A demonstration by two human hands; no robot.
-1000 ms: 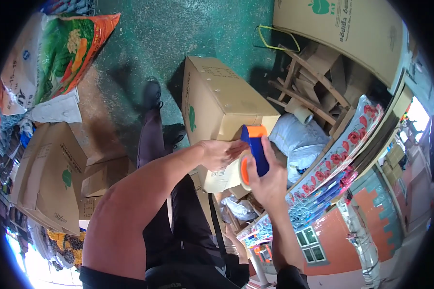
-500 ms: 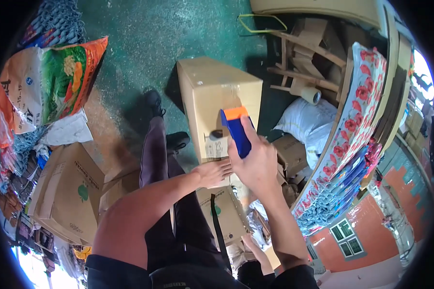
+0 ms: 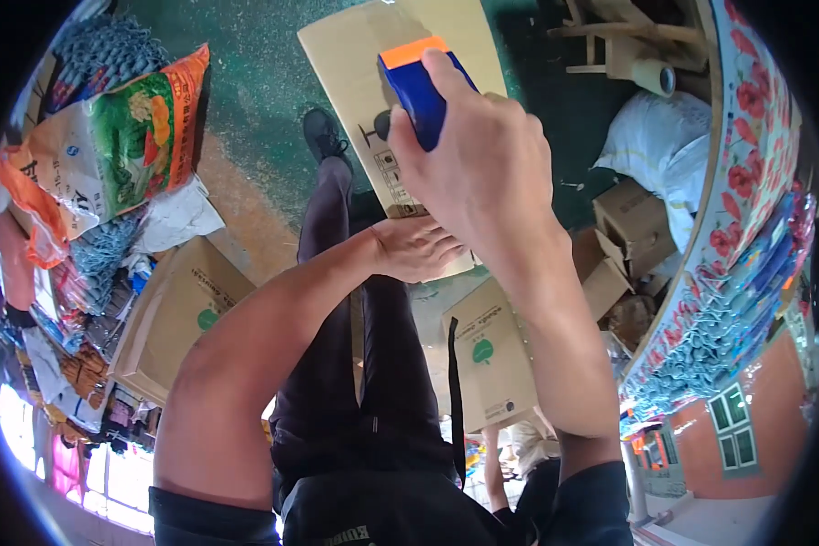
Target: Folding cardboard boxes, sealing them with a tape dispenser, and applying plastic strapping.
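A tall cardboard box [image 3: 359, 100] leans in front of me, its upper end cut off by the picture's top. My right hand [image 3: 496, 168] grips a blue tape dispenser [image 3: 425, 102] with an orange front, close against the box's face. Whether any tape runs from it is hidden. My left hand [image 3: 423, 248] lies along the box's near edge, its fingers stretched out and pointing right, beneath my right wrist. Beside the dispenser, a dark round hole [image 3: 382, 124] shows in the cardboard.
Another cardboard box [image 3: 491, 359] with a green mark is beyond my right forearm, near another person's arm [image 3: 495, 469]. At left are a printed sack [image 3: 123, 146] and a carton [image 3: 177, 314]. White sacks [image 3: 660, 146] and a flower-patterned cover [image 3: 746, 136] line the right.
The view has shifted, so the box now appears higher and larger. My right hand and the dispenser appear higher too, still at the box's face. My left hand stays at its near edge.
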